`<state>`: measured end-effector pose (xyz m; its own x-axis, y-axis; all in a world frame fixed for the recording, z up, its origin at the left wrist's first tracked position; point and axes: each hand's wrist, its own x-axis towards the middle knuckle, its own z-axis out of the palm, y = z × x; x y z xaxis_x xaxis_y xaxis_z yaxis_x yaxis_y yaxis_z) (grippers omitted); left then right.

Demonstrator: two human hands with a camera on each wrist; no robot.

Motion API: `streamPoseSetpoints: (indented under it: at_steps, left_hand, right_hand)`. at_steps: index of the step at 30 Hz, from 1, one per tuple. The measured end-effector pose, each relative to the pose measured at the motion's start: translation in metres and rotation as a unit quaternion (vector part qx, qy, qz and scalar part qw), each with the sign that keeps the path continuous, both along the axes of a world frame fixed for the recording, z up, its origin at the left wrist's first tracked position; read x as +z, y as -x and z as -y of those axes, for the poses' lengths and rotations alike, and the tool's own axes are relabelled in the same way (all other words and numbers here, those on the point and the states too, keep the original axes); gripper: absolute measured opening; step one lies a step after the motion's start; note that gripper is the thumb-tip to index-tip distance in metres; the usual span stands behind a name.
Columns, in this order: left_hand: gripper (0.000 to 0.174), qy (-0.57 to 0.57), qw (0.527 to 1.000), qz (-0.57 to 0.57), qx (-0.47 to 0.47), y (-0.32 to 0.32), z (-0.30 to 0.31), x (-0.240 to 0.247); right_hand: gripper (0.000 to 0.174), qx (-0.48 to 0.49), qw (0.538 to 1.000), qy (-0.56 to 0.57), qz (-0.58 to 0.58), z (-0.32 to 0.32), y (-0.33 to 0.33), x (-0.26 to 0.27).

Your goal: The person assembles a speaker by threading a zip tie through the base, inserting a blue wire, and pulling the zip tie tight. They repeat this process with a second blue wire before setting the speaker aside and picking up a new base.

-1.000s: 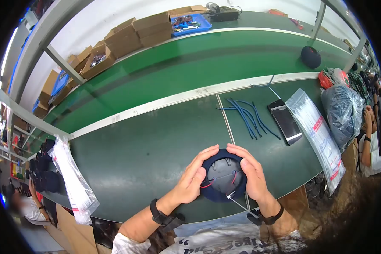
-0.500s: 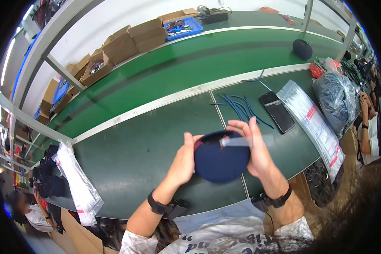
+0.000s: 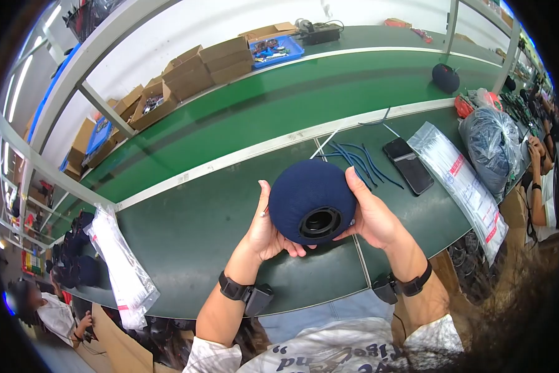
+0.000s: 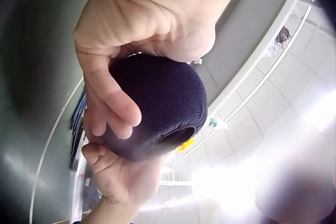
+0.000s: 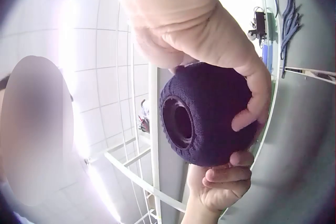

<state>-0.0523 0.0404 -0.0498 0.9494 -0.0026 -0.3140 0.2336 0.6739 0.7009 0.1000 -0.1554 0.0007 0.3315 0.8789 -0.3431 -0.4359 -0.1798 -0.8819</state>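
Observation:
Both hands hold a round housing [image 3: 307,189] covered in navy knit fabric, raised over the green table. A black-rimmed circular opening [image 3: 320,222] in it faces the person. My left hand [image 3: 262,233] grips its left side, thumb up and fingers curled underneath. On the opposite side, my right hand [image 3: 379,219] has its thumb on top and fingers under the lower edge. Beside the left thumb pokes out a small white wire end [image 3: 264,212]. A thin white strip [image 3: 327,143] shows beyond the top. In the right wrist view the ribbed fabric [image 5: 215,113] rings the opening.
Several blue cords [image 3: 369,165] and a phone [image 3: 409,166] lie beyond the hands. Bags of white strips [image 3: 463,180] flank the work area, one on the left [image 3: 123,267]. A stuffed clear bag [image 3: 492,146] stands at right. Another round navy piece [image 3: 445,78] is farther back.
The housing has been lifted and turned over: its dark inner side with red wires faced up before, and now the fabric side and round opening show. Both hands have shifted their hold round it.

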Motion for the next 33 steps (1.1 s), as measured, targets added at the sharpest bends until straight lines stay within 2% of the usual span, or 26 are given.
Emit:
streamPoseSetpoints:
  at_steps: [2, 3, 5, 6, 7, 8, 9, 12, 13, 14, 16, 17, 21, 23, 27, 33]
  left_hand:
    - [0.127, -0.008, 0.998, 0.041, -0.047, 0.003, -0.013, -0.017]
    - [0.121, -0.043, 0.998, 0.041, 0.011, 0.004, -0.007, -0.011]
    - [0.116, -0.112, 0.984, 0.045, 0.130, 0.007, 0.012, 0.009]
    - [0.122, -0.201, 0.970, 0.103, 0.092, 0.006, 0.009, 0.006]
    - [0.131, -0.287, 0.943, 0.159, 0.055, 0.007, 0.003, 0.001]
    - [0.142, -0.370, 0.904, 0.213, 0.018, 0.008, 0.000, -0.003]
    - [0.158, -0.404, 0.894, 0.192, 0.029, 0.011, 0.001, -0.005]
    - [0.147, -0.502, 0.836, 0.222, 0.009, 0.017, 0.008, -0.016]
    - [0.140, -0.542, 0.804, 0.245, 0.011, 0.016, 0.010, -0.015]
    - [0.137, -0.553, 0.795, 0.248, 0.006, 0.015, 0.012, -0.015]
    - [0.132, -0.574, 0.778, 0.254, -0.003, 0.013, 0.016, -0.013]
    - [0.124, -0.569, 0.781, 0.258, 0.006, 0.013, 0.020, -0.008]
    - [0.116, -0.558, 0.789, 0.254, 0.032, 0.011, 0.024, -0.019]
    - [0.115, -0.558, 0.786, 0.264, 0.032, 0.009, 0.022, -0.020]
    - [0.112, -0.569, 0.773, 0.277, 0.044, 0.009, 0.021, -0.018]
    - [0.106, -0.615, 0.725, 0.305, 0.064, 0.012, 0.019, -0.015]
  right_hand:
    - [0.082, -0.007, 1.000, -0.027, -0.006, -0.001, -0.003, -0.011]
    - [0.079, -0.010, 0.999, -0.041, -0.008, -0.001, -0.005, -0.017]
    - [0.082, 0.008, 0.981, -0.162, 0.109, 0.004, -0.008, -0.029]
    - [0.087, 0.018, 0.960, -0.222, 0.168, 0.007, -0.008, -0.033]
    - [0.106, 0.034, 0.955, -0.263, 0.133, 0.012, -0.008, -0.036]
    - [0.110, 0.045, 0.948, -0.276, 0.155, 0.018, -0.010, -0.046]
    - [0.110, 0.064, 0.939, -0.274, 0.198, 0.026, -0.013, -0.049]
    - [0.106, 0.106, 0.915, -0.240, 0.306, 0.043, -0.018, -0.053]
    - [0.105, 0.123, 0.906, -0.220, 0.341, 0.047, -0.021, -0.056]
    - [0.104, 0.139, 0.895, -0.200, 0.375, 0.049, -0.023, -0.058]
    - [0.100, 0.119, 0.906, -0.202, 0.351, 0.050, -0.019, -0.062]
    - [0.099, 0.113, 0.910, -0.204, 0.343, 0.049, -0.017, -0.066]
    - [0.089, 0.083, 0.901, -0.191, 0.382, 0.041, -0.008, -0.065]
    - [0.084, 0.072, 0.900, -0.193, 0.383, 0.040, -0.006, -0.068]
    - [0.084, 0.072, 0.897, -0.199, 0.389, 0.039, -0.008, -0.072]
    - [0.082, 0.054, 0.894, -0.198, 0.399, 0.041, -0.006, -0.069]
